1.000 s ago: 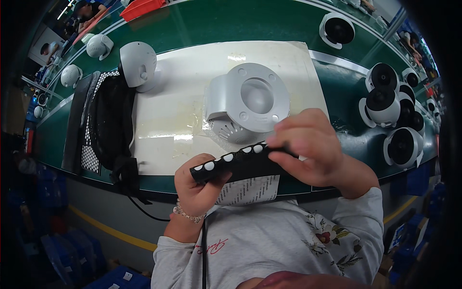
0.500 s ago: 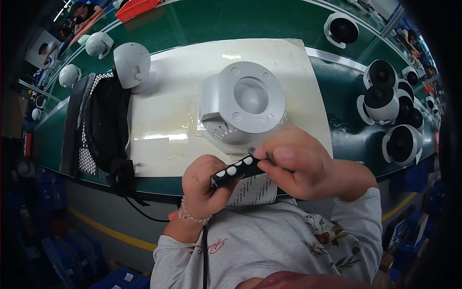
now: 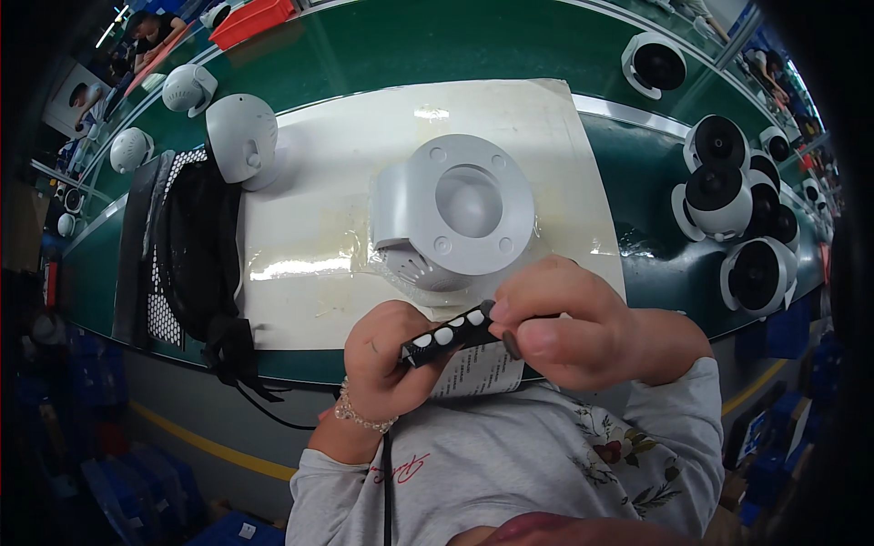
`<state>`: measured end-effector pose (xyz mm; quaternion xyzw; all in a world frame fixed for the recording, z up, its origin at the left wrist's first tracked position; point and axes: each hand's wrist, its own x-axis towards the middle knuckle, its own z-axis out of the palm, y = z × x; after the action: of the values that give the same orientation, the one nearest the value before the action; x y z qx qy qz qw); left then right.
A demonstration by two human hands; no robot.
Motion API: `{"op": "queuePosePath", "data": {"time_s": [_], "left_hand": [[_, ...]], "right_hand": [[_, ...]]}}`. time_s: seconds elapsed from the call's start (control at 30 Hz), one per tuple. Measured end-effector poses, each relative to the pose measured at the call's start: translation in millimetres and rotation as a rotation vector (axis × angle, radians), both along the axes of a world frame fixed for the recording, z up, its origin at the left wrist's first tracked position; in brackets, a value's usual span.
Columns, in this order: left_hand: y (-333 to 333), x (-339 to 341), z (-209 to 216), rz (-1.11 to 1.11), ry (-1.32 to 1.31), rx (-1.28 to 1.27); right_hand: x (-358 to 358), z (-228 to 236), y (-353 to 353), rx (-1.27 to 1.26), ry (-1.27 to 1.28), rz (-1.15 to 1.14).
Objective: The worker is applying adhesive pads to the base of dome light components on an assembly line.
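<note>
My left hand (image 3: 390, 357) is closed round a thin black strip (image 3: 469, 335) that has a row of white round spots along its upper edge. At the strip's right end, my right hand (image 3: 569, 320) has its thumb and fingers pinched on a small dark round pad (image 3: 489, 308). A second small dark disc (image 3: 511, 344) shows at the right thumb's tip. Just beyond my hands, a white rounded camera-like device (image 3: 514, 196) sits with its ring-shaped base facing up. That base has a central hollow and several small round recesses. A printed white sheet (image 3: 492, 371) shows below the strip.
The device rests on a taped white board (image 3: 309, 218) on the green table (image 3: 437, 59). At the left are a black bag (image 3: 191, 246) and another white device (image 3: 241, 136). Several white devices with black fronts (image 3: 719, 187) crowd the right, and a red tray (image 3: 250, 23) lies far left.
The view has shifted a little, so the board and device appear lower. My right hand's pinch has turned slightly, and the second dark disc now shows below the strip.
</note>
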<state>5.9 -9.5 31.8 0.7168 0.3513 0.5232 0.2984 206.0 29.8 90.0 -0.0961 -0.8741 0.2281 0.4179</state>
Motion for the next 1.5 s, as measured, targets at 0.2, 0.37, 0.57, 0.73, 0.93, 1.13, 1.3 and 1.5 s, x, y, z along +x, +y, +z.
{"op": "queuePosePath", "data": {"time_s": [0.2, 0.37, 0.57, 0.73, 0.93, 1.13, 1.3, 1.5], "left_hand": [[2.1, 2.4, 1.0, 0.030, 0.025, 0.009], [7.3, 2.1, 5.5, -0.042, -0.067, -0.002], [16.6, 19.2, 11.7, 0.009, 0.123, 0.338], [23.2, 15.8, 4.2, -0.006, 0.292, 0.397], [21.6, 14.4, -12.6, 0.056, 0.229, 0.470], [23.4, 15.8, -17.6, 0.046, 0.219, 0.456], [22.2, 17.6, -18.7, 0.033, 0.196, 0.443], [21.1, 15.2, -19.3, 0.031, 0.212, 0.447]], "right_hand": [[-0.4, -7.4, -4.0, -0.068, 0.058, -0.139], [-2.0, -13.0, -4.3, 0.048, 0.197, -0.054], [12.8, -1.0, 47.4, -0.245, 0.308, -0.154], [7.9, 2.4, 68.0, -0.676, 0.254, -0.137], [10.5, 2.2, 60.6, -0.557, 0.086, -0.183], [10.7, 5.2, 51.2, -0.237, -0.032, -0.361], [14.4, 18.7, 36.4, 0.198, -0.387, -0.344], [5.6, 18.2, 51.2, 0.033, -0.081, -0.381]]}}
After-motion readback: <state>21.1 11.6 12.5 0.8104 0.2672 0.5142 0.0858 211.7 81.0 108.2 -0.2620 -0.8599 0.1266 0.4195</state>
